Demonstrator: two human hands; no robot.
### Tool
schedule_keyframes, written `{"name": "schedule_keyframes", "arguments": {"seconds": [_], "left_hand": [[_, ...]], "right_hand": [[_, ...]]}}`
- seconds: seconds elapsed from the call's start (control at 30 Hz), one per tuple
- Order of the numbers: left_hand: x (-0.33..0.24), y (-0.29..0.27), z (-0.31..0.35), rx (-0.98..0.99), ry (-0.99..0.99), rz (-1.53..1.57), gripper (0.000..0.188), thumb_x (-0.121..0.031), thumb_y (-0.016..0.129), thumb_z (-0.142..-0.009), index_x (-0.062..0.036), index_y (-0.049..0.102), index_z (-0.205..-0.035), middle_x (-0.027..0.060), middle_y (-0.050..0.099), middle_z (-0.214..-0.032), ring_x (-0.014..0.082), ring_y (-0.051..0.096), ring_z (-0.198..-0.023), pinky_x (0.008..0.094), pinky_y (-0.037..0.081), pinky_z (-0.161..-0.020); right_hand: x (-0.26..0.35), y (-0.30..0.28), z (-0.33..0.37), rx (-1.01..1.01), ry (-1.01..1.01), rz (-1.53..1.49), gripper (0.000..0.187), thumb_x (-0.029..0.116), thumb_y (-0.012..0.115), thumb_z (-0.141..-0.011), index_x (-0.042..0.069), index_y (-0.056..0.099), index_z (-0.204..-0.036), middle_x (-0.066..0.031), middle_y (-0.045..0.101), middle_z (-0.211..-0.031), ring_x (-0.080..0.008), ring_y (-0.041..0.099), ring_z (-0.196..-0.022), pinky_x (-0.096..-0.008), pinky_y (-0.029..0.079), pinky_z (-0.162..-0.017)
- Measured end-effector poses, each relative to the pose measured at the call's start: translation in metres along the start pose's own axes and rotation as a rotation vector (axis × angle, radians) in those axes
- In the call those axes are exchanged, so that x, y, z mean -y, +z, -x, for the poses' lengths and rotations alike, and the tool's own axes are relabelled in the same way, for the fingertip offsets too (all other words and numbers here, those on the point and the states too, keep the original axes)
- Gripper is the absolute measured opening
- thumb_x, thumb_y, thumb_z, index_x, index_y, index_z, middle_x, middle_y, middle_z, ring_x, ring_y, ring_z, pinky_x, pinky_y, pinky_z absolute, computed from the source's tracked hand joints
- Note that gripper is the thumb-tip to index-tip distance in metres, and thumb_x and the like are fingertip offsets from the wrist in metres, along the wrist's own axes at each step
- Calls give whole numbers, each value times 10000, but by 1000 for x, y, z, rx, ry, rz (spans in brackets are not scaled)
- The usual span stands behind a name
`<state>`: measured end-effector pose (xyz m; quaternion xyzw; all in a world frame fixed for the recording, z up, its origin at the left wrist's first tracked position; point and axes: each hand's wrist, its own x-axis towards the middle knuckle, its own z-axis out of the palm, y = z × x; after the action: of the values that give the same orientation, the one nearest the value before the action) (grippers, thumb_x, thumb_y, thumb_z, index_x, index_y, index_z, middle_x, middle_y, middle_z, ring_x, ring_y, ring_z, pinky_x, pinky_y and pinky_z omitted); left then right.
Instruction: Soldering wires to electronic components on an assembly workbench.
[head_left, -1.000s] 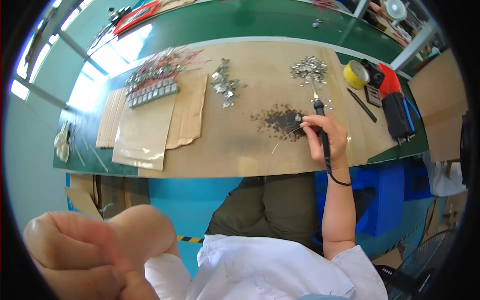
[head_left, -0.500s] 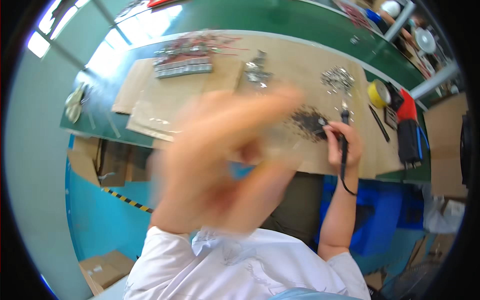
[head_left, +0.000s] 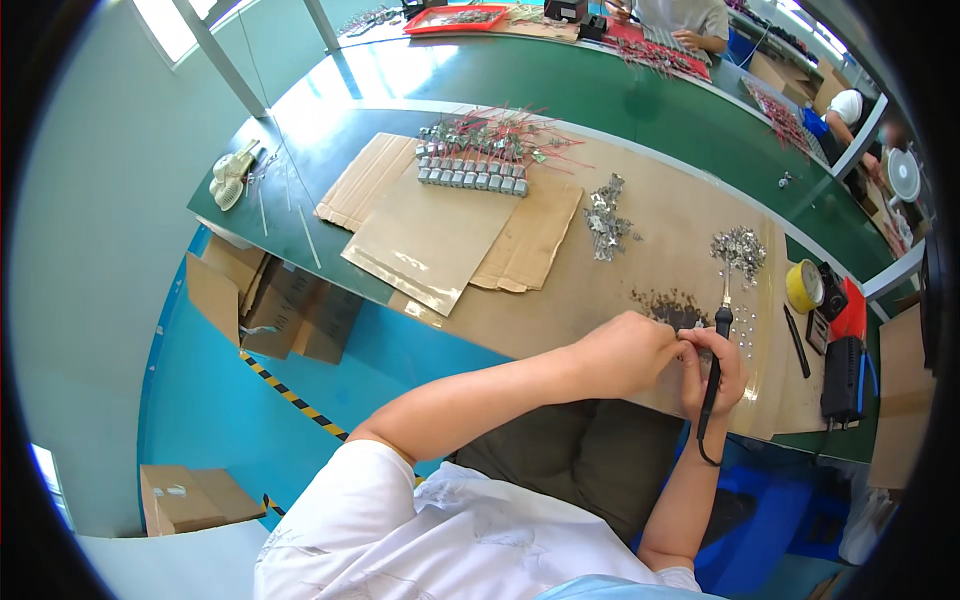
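My right hand [head_left: 716, 368] grips a black-handled soldering iron [head_left: 719, 330] whose tip points up the table toward a heap of small dark parts [head_left: 668, 304]. My left hand [head_left: 622, 352] rests at the near table edge with its fingertips pinched against the right hand's fingers; whatever is between them is too small to make out. Both hands sit over a sheet of brown cardboard [head_left: 690, 250] covering the green table [head_left: 330, 150].
Two piles of small metal pieces [head_left: 606, 220] [head_left: 740, 246] lie further up. A row of grey components with red wires [head_left: 478, 160] sits on cardboard sheets at left. A yellow tape roll [head_left: 802, 286] and a red-black tool [head_left: 846, 340] lie at right. Boxes [head_left: 270, 300] stand under the table. Other people work at the far bench.
My left hand, raised close to the camera before, has come down to the table and now meets the right hand. The view has swung left. The right hand kept hold of the soldering iron.
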<state>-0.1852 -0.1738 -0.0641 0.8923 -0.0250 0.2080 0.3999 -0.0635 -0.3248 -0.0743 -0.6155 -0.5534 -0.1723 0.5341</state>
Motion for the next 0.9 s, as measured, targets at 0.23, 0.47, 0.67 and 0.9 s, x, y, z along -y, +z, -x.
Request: {"name": "schedule_keyframes", "arguments": {"seconds": [0.23,0.47,0.67,0.9], "left_hand": [[48,-161,10,-727,-631,310,223,-174,639,-985,-3,783,-976,49,705,-748,71,558,-638,283,456,-582],[147,-268,55,-613,-1038,-481,278,-225,726,-796,10,806,-920,169,755,-767,249,743,-716,374,583,-682],[176,-275,60,-575,-1078,-360,235,-243,761,-754,-9,772,-763,116,702,-629,212,664,-533,370,545,-541],[194,-271,49,-255,-760,-906,353,-284,796,-725,38,758,-864,267,744,-894,407,731,-791,464,582,-713]], "right_hand": [[-9,1,4,-88,275,142,322,-86,748,-855,6,684,-1157,-126,732,-989,-214,708,-854,-291,562,-719],[-5,8,-4,-40,324,218,337,-72,753,-854,24,686,-1170,-133,722,-1008,-236,718,-871,-296,566,-706],[-7,1,-2,-11,317,239,311,-93,703,-875,20,687,-1165,-141,725,-1016,-254,724,-885,-324,576,-752],[-6,0,3,-109,302,314,203,-36,642,-941,43,695,-1120,-132,723,-1000,-316,701,-938,-393,549,-834]]}}
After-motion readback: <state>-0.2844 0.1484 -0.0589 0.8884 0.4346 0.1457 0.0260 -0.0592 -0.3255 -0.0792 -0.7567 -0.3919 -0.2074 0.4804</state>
